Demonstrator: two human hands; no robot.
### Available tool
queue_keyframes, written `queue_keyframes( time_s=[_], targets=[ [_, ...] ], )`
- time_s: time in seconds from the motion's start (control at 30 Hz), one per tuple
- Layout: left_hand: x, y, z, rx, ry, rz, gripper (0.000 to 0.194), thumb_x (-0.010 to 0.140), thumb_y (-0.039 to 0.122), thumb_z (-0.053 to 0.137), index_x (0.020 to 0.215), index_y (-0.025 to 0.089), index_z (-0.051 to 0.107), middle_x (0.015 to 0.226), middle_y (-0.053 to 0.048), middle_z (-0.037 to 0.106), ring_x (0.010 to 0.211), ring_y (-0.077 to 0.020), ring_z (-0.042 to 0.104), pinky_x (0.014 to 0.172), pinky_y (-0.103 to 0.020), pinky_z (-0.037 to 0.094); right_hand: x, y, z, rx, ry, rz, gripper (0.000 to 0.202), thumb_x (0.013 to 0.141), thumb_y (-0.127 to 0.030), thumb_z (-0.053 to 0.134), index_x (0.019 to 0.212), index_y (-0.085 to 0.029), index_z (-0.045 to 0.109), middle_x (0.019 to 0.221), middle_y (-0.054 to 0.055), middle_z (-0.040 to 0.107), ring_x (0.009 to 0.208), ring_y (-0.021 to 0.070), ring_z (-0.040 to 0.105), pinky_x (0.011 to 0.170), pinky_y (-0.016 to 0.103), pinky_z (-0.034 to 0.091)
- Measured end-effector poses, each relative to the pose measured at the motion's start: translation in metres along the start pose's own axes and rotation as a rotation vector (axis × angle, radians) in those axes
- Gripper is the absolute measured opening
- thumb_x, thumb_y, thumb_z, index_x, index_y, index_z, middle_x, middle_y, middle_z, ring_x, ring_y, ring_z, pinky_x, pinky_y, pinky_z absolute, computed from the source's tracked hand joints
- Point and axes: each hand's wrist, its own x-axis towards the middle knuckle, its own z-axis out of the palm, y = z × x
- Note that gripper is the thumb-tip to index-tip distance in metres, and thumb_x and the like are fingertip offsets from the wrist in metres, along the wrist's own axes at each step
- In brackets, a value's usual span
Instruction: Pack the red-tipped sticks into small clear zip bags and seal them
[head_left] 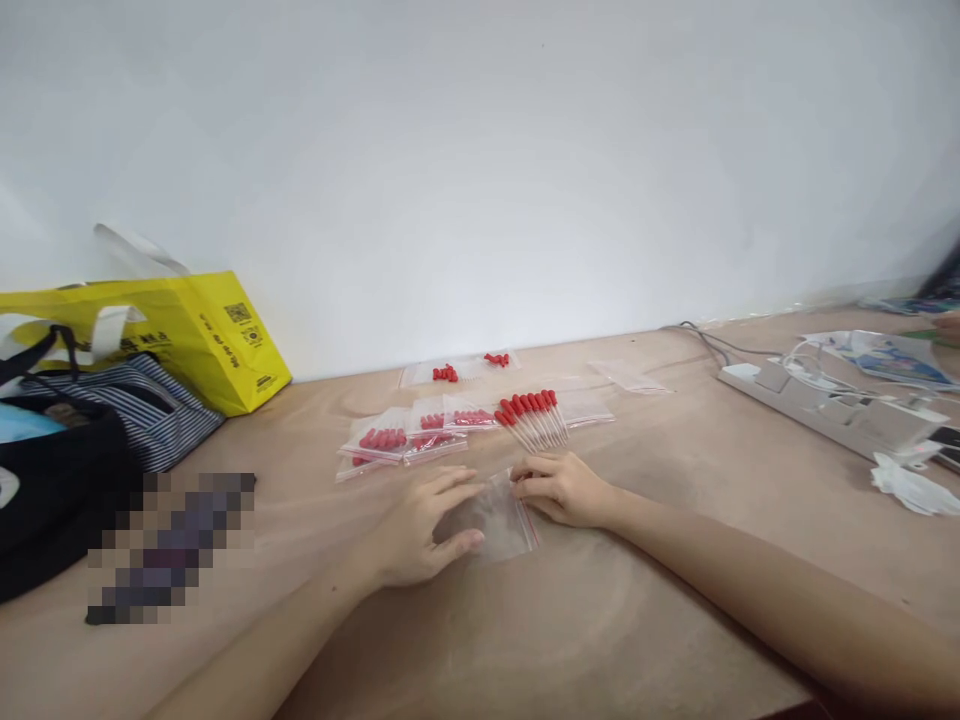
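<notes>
A clear zip bag (499, 525) with a red strip along its right edge lies flat on the table between my hands. My left hand (427, 525) rests at its left side, thumb and fingers spread apart. The fingers of my right hand (562, 488) are bent together on the bag's upper right edge. Just beyond my right hand, red-tipped white sticks (534, 415) lie fanned side by side. Filled bags with red-tipped items (382, 439) overlap to the left of the sticks.
Further back are more red pieces on bags (445, 373) and a flat clear bag (628, 377). A yellow bag (225, 345), striped pouch (150, 410) and black bag (67, 490) stand left. On the right lie a white power strip (802, 405) with cables and a crumpled tissue (911, 485).
</notes>
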Motion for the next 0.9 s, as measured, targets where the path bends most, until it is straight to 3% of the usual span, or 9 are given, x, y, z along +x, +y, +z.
queue_keyframes(
  time_s=[0.07,0.17,0.4,0.53,0.7,0.8,0.9],
  targets=[
    [-0.001,-0.001,0.008,-0.013,-0.075,-0.021,0.053,0.081,0.044,0.049,0.129,0.027,0.036,0.139,-0.004,0.030,0.126,-0.0274,0.026,0.102,-0.046,0.021,0.000,-0.001,-0.001,0.058,0.029,0.120,0.012,0.079,-0.023,0.050,0.088,-0.018,0.056,0.083,0.005,0.060,0.073,0.0137,0.054,0.064,0.025,0.042],
    [-0.002,-0.003,0.017,-0.025,-0.129,-0.028,0.055,0.084,0.044,0.044,0.133,0.028,0.026,0.141,-0.002,0.022,0.129,-0.0254,0.019,0.104,-0.047,0.013,-0.001,-0.001,-0.001,0.154,0.058,0.220,0.014,0.075,-0.030,0.058,0.077,-0.016,0.057,0.071,0.004,0.058,0.069,0.0144,0.052,0.065,0.027,0.042],
    [-0.001,-0.001,0.015,-0.031,-0.129,-0.074,0.062,0.083,0.047,0.045,0.135,0.022,0.023,0.140,-0.006,0.025,0.128,-0.0261,0.022,0.105,-0.046,0.014,-0.002,-0.003,-0.008,0.357,-0.035,0.017,0.017,0.076,-0.030,0.057,0.083,-0.017,0.066,0.085,0.007,0.064,0.080,0.0151,0.056,0.076,0.031,0.042],
    [-0.002,0.000,0.016,-0.069,-0.084,-0.081,0.061,0.082,0.045,0.047,0.134,0.023,0.026,0.139,-0.005,0.029,0.127,-0.0265,0.025,0.105,-0.046,0.015,-0.001,-0.008,-0.012,0.422,-0.165,-0.078,0.024,0.083,-0.025,0.047,0.099,-0.015,0.062,0.096,0.010,0.064,0.096,0.0154,0.055,0.086,0.032,0.040],
    [-0.003,-0.001,0.016,-0.080,-0.063,-0.104,0.061,0.082,0.043,0.048,0.135,0.023,0.025,0.139,-0.006,0.029,0.126,-0.0259,0.026,0.104,-0.045,0.016,-0.002,-0.012,-0.017,0.311,-0.272,-0.058,0.033,0.083,-0.027,0.048,0.115,-0.022,0.054,0.125,0.012,0.046,0.117,0.0186,0.041,0.095,0.039,0.032],
    [-0.004,-0.003,0.015,-0.099,-0.074,-0.132,0.065,0.081,0.046,0.048,0.135,0.022,0.023,0.140,-0.007,0.027,0.126,-0.0272,0.027,0.103,-0.045,0.019,-0.001,-0.012,-0.019,0.362,-0.273,-0.015,0.033,0.083,-0.026,0.048,0.115,-0.024,0.053,0.128,0.011,0.042,0.122,0.0187,0.034,0.095,0.039,0.032],
    [-0.004,-0.006,0.013,-0.109,-0.125,-0.178,0.074,0.077,0.051,0.051,0.136,0.020,0.021,0.140,-0.010,0.026,0.126,-0.0295,0.024,0.102,-0.045,0.021,-0.001,-0.010,-0.017,0.502,-0.236,0.026,0.030,0.082,-0.022,0.049,0.111,-0.022,0.057,0.129,0.012,0.041,0.121,0.0177,0.036,0.096,0.036,0.034]
  ],
)
